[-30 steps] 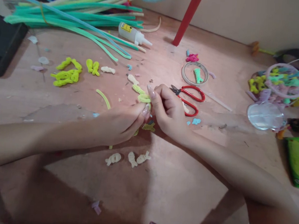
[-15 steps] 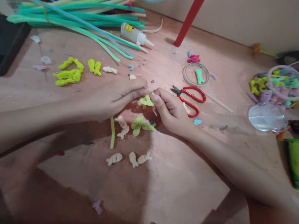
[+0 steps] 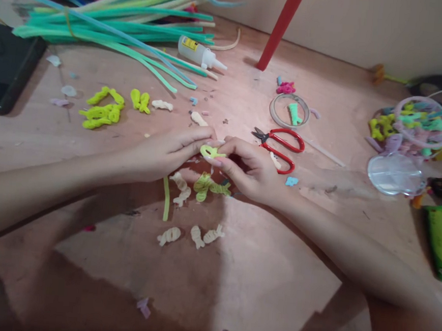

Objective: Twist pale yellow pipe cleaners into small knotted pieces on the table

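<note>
Between my two hands, just above the table, is a pale yellow pipe cleaner (image 3: 208,151) bent into a small loop. My left hand (image 3: 182,144) pinches its left side, and my right hand (image 3: 249,168) grips the right end between thumb and fingers. Below them lie a twisted yellow-green pipe cleaner piece (image 3: 204,185), a cream twisted piece (image 3: 181,189) and a short straight yellow-green length (image 3: 166,199). Nearer to me are several small cream coiled pieces (image 3: 169,236). Red-handled scissors (image 3: 287,135) rest right of my right hand, blades partly apart.
Bundled pipe cleaners (image 3: 120,30) lie at the back left beside a glue bottle (image 3: 199,52). A black phone (image 3: 9,67) is at the left edge. A tape ring (image 3: 273,111), a red post (image 3: 281,30), a clear round container (image 3: 395,173) and a colourful pile (image 3: 419,125) stand rightward.
The yellow pipe cleaner has turned and shifted slightly left, its loop now showing open. My right fingers have changed their grip, and my left hand has dropped slightly.
</note>
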Available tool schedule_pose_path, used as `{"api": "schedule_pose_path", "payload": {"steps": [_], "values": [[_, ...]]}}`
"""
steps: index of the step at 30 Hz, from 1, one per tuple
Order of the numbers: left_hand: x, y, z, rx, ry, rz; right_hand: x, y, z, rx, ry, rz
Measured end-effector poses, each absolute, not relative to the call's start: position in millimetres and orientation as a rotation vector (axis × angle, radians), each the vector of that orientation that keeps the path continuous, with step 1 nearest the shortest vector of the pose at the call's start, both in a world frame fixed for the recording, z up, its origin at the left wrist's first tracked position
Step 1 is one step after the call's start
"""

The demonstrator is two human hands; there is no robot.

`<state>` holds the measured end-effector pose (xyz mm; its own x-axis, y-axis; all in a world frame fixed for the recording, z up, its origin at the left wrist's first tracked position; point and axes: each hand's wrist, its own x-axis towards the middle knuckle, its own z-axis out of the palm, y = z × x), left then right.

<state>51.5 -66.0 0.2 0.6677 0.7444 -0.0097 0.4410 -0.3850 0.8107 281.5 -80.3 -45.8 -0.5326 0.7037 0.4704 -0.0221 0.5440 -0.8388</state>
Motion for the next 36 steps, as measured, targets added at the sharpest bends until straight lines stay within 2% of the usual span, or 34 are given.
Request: {"api": "schedule_pose_path", "payload": {"steps": [9,15,22,28,32,36], "values": [[49,-69,-7,2.469,1.007,0.523,282,-84,-35,-0.648,-1.875,0.959],[48,-77,-22,2.360,1.004,0.586,280,-86,-34,-0.792,-1.862,1.015],[47,-76,-12,2.385,0.962,0.533,276,-84,-36,-0.681,-1.704,1.398],[38,-49,-21,2.749,0.677,0.563,277,-80,-39,-0.609,-1.601,1.751],[27,-37,-19,3.022,0.602,0.486,280,-78,-37,-0.532,-1.654,1.839],[18,-37,-16,3.145,0.532,0.710,281,-76,-32,-0.543,-1.702,1.897]]}}
